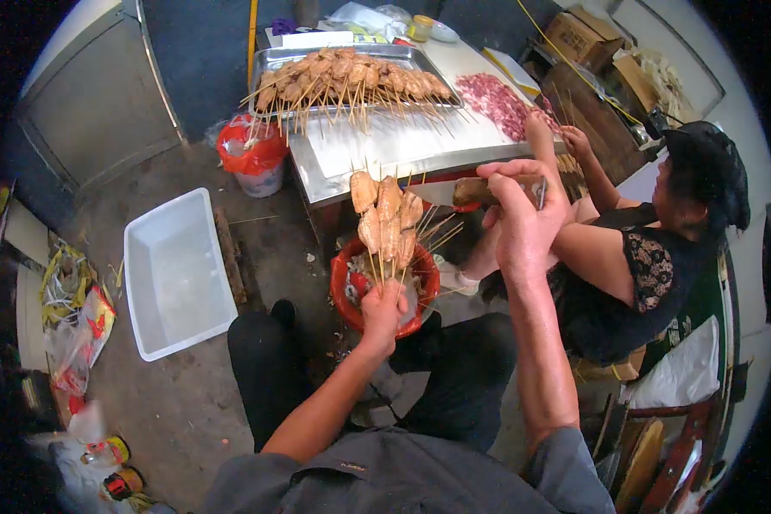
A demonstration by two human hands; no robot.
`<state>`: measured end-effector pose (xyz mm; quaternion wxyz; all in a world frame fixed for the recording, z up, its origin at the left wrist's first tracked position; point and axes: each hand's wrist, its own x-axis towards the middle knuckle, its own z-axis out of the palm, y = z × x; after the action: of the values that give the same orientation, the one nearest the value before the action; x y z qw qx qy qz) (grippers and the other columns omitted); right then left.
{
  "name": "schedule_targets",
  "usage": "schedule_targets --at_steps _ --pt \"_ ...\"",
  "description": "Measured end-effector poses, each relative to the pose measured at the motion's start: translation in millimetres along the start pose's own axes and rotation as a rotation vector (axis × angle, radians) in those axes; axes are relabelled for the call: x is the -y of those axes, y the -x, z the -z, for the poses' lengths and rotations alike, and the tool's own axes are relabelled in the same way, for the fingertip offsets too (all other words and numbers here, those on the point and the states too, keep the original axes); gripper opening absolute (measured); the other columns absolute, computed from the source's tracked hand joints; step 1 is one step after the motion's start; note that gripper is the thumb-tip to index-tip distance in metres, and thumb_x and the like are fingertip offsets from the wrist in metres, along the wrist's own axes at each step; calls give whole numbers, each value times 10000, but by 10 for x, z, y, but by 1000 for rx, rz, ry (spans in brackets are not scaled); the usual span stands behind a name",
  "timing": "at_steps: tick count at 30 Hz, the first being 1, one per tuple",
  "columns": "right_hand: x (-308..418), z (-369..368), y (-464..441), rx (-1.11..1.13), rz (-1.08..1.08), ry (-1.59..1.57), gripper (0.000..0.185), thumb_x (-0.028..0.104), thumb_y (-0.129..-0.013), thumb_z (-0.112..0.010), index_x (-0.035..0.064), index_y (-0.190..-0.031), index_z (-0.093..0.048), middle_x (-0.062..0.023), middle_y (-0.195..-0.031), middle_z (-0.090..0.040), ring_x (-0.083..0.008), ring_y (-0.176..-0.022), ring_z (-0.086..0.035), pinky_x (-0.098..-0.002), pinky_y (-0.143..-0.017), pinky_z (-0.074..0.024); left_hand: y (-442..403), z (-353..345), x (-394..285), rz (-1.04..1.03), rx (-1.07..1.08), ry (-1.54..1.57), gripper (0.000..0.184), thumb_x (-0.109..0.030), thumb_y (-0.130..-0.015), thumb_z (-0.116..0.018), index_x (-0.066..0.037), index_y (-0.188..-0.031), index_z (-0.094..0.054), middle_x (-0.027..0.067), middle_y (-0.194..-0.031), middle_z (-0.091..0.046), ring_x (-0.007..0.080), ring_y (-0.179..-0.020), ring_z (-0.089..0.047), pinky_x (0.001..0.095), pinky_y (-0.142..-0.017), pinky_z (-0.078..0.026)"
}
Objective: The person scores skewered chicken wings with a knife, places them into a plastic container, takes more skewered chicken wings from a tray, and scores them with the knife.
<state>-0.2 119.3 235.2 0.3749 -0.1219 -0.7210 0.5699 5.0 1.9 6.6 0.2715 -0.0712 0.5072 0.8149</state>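
My left hand (384, 308) is wrapped around the stick ends of several meat skewers (389, 214), which look like chicken wings. The bunch points up and away from me, its pieces fanned out side by side. In my right hand (527, 223) is a knife (475, 191) with a wooden handle. Its blade reaches left toward the upper right of the bunch; whether it touches the meat I cannot tell. Below the skewers stands a bucket (337, 287) with a red liner, between my legs, with loose sticks leaning over its rim.
A metal tray (270, 60) piled with skewered meat sits on the table (351, 158). Raw chopped meat (497, 103) lies to its right, near a seated co-worker (660, 231). On the floor at left are a white tub (176, 274) and a red-lined bucket (253, 154).
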Motion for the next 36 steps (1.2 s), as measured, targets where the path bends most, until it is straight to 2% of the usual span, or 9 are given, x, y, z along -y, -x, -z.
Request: schedule_targets --at_steps 2,9,14,23,29,32,33,35,36 --pt "-106 -46 -22 -8 -12 -18 60 31 -803 -618 18 -858 -598 -35 -796 -667 -49 -562 -529 -196 -467 -422 32 -8 -48 60 5 56 201 -287 -941 -517 -102 -873 -555 -20 -584 -499 51 -425 -366 208 -352 -273" --pt "-226 -111 -26 -23 -32 -43 82 29 -808 -619 22 -882 -586 -35 -818 -676 -44 -559 -516 -202 -479 -425 44 -21 -59 25 2 47 214 -303 -944 -530 -99 -888 -564 -23 -584 -503 43 -418 -364 202 -347 -274" --pt "-253 -159 -18 -38 -30 -79 88 29 -809 -617 16 -892 -589 -42 -817 -672 -50 -559 -518 -206 -479 -434 52 -31 -86 24 11 39 241 -272 -977 -487 -69 -860 -543 -7 -562 -474 65 -416 -373 223 -358 -277" --pt "-196 -238 -116 -50 -50 -74 66 54 -794 -632 6 -836 -617 -16 -723 -622 -53 -518 -498 -206 -454 -413 50 -53 -104 37 31 70 251 -269 -986 -459 -61 -866 -536 1 -547 -467 73 -374 -354 229 -327 -265" --pt "-313 -374 -466 -12 31 121 122 89 -715 -672 -13 -756 -621 -50 -622 -614 -100 -518 -527 -272 -483 -434 39 -21 -77 63 39 26 260 -276 -989 -451 -64 -861 -533 3 -549 -474 74 -368 -356 228 -325 -269" --pt "-516 -544 -549 -34 -127 107 145 118 -676 -664 -16 -710 -621 -79 -606 -616 -130 -551 -564 -292 -548 -468 51 -22 -80 82 53 49 266 -288 -987 -454 -71 -855 -531 1 -550 -476 72 -370 -355 223 -324 -267" --pt "-629 -571 -564 -38 -106 184 173 142 -667 -658 -18 -722 -628 -95 -619 -624 -165 -576 -585 -315 -597 -479 51 -23 -69 81 53 48 266 -288 -987 -454 -71 -855 -531 1 -550 -476 72 -370 -355 223 -324 -267" --pt "-835 -668 -541 -22 -94 178 101 58 -711 -647 -17 -743 -588 -63 -598 -576 -128 -405 -498 -259 -358 -389 24 -5 -54 48 24 -11 268 -300 -984 -461 -78 -849 -531 -2 -552 -476 70 -376 -352 220 -325 -263" --pt "-850 -714 -510 -34 -99 185 115 71 -708 -657 -17 -731 -586 -63 -593 -575 -128 -404 -498 -271 -353 -398 20 -7 -67 44 24 -12 268 -300 -984 -461 -78 -849 -531 -2 -552 -476 70 -376 -352 220 -325 -263"
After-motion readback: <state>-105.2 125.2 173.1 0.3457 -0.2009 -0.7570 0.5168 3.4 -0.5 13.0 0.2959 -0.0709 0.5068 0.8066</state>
